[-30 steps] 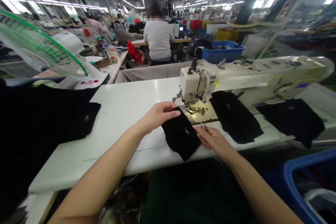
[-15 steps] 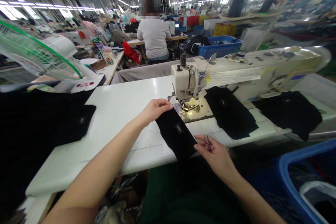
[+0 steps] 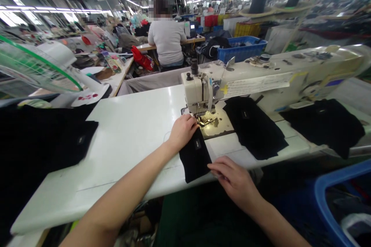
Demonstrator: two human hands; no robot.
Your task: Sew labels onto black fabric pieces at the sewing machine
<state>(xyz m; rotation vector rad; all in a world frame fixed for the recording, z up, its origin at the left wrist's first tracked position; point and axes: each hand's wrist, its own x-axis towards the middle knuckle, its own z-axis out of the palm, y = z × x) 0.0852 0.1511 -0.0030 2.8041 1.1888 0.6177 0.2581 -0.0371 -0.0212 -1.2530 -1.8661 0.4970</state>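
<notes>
A black fabric piece with a small dark label lies across the front of the white table, below the needle area of the sewing machine. My left hand pinches the fabric's top end, right beside the presser foot. At the fabric's lower right edge, my right hand grips it between thumb and fingertips. Any tool within the right palm is hidden. Right of the needle, a labelled black piece rests by the machine, and another black piece lies farther right.
Black fabric covers the table's left side, near a green-rimmed fan. A blue basket stands at the lower right. Behind the machine are another blue basket and a seated person in a grey shirt.
My left hand has moved right and closer to the presser foot with the fabric's top end. The fabric lies straighter. The scissors seen in my right hand no longer show.
</notes>
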